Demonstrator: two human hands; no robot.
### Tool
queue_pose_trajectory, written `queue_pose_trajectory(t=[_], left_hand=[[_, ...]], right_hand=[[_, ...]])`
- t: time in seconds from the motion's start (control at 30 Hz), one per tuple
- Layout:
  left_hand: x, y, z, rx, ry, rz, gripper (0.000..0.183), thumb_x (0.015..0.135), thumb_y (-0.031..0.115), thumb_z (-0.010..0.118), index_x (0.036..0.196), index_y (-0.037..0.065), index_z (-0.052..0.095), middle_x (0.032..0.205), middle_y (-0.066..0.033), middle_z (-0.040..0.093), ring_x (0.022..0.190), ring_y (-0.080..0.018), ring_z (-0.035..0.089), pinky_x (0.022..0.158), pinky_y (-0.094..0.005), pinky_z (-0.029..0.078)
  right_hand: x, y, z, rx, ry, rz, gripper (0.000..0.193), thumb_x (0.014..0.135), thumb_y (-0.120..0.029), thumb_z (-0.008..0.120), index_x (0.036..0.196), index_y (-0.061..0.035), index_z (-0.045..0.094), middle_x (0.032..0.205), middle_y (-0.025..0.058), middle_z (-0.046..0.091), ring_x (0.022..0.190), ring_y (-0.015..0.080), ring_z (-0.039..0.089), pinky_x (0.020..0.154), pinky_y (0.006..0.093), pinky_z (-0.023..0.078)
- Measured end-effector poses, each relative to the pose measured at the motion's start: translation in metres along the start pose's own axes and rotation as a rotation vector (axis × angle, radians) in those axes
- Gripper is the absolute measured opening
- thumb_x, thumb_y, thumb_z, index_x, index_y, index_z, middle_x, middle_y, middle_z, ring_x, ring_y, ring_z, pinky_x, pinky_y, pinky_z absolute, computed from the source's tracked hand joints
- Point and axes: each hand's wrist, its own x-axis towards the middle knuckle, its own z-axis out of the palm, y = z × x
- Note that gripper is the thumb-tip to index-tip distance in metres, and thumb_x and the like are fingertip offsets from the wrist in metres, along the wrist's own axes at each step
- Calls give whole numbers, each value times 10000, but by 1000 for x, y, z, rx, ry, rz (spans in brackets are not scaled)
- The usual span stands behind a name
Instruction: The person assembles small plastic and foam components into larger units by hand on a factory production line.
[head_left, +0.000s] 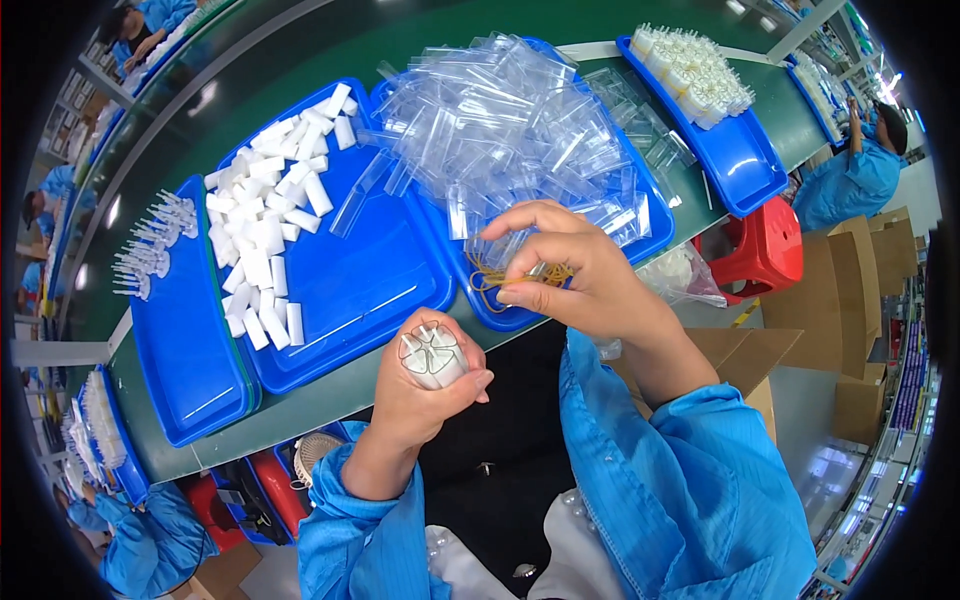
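My left hand [415, 395] is wrapped round a bundle of white tubes [434, 358] in clear sleeves, held with its ends facing up in front of the table edge. To its right, my right hand [575, 268] pinches yellow-brown rubber bands [487, 278] between thumb and fingers, over the near edge of a blue tray [430, 225]. Some of the bands hang left of the fingertips; how many are gripped cannot be made out. Just beyond that hand, a large heap of clear plastic sleeves [500, 120] fills the tray.
White foam-like cylinders [262, 235] lie in another blue tray [360, 300]. A narrower tray [190, 350] at left holds small white plastic parts [155, 240]. Finished-looking bundles [692, 75] stand in a tray at far right. A red stool [765, 250] and cardboard boxes [840, 300] are beside the table.
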Motion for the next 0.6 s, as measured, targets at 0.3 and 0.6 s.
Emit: queue_pose_trajectory(t=[0.3, 0.6], left_hand=[[1, 6, -4, -194, -112, 49, 360, 660, -96, 668, 928, 38, 470, 1168, -187, 468, 737, -207, 610, 521, -250, 526], [-11, 7, -18, -412, -574, 82, 550, 637, -52, 722, 1089, 10, 416, 823, -113, 507, 628, -180, 557, 535, -250, 458]], right_hand=[[-4, -12, 20, 225, -63, 44, 111, 757, -150, 699, 755, -68, 624, 975, 74, 523, 948, 189, 502, 806, 314, 396], [-6, -8, 8, 1620, -183, 73, 495, 953, -491, 282, 857, -51, 487, 502, -46, 380, 448, 110, 426, 672, 316, 422]])
